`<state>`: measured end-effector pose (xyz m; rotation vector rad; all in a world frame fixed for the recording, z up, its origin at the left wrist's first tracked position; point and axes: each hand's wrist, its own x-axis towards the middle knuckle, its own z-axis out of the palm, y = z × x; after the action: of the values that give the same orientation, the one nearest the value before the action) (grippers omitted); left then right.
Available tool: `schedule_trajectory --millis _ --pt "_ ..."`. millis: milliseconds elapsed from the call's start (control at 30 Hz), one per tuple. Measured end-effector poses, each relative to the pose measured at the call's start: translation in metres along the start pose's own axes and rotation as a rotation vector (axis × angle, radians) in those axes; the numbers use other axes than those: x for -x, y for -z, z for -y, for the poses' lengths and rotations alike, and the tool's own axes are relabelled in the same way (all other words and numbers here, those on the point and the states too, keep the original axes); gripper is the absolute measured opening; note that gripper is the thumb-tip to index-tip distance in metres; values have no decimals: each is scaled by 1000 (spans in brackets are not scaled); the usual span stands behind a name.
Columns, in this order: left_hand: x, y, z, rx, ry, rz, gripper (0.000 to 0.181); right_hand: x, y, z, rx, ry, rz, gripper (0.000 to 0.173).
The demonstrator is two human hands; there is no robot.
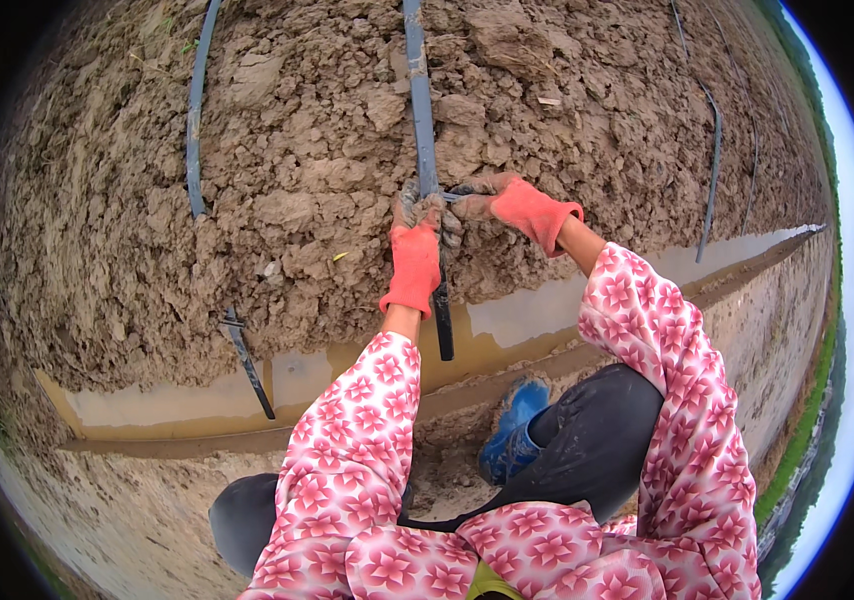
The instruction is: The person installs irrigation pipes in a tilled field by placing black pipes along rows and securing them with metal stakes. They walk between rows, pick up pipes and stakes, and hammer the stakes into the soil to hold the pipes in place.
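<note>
A flat grey drip-irrigation tape [421, 112] runs down over the lumpy soil to both hands at the centre. My left hand [421, 214], in a muddy red work glove, grips the tape near its lower end. From the right, my right hand [483, 199], gloved alike, holds a thin dark strip [451, 196] between its fingers against the tape. Whether the strip is a tie or part of a fitting, I cannot tell. Below my left hand a black tube [443, 322] sticks down over the soil edge. The fingers partly hide where tape and tube meet.
Another grey tape [195, 112] lies at the left, with a black tube and fitting [247, 364] below it. More tapes [713, 165] lie at the right. A water-filled ditch [194, 409] borders the soil bed. A blue boot [514, 431] stands on muddy ground.
</note>
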<state>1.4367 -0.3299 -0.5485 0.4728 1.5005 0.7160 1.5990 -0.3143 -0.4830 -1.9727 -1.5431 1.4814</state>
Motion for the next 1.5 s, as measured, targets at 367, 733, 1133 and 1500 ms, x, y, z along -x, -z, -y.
schedule_trajectory --millis 367,733,1133,1500 --pt "-3 -3 26 347 34 124 42 -5 0 4 169 16 58 54" --pt "-11 3 23 326 145 46 65 0 29 -10 217 528 299 38" --pt "20 1 5 355 138 62 26 -17 -33 -5 -483 39 132 30" --pt "0 9 39 88 -117 245 26 -11 -14 16 -237 -42 185 50"
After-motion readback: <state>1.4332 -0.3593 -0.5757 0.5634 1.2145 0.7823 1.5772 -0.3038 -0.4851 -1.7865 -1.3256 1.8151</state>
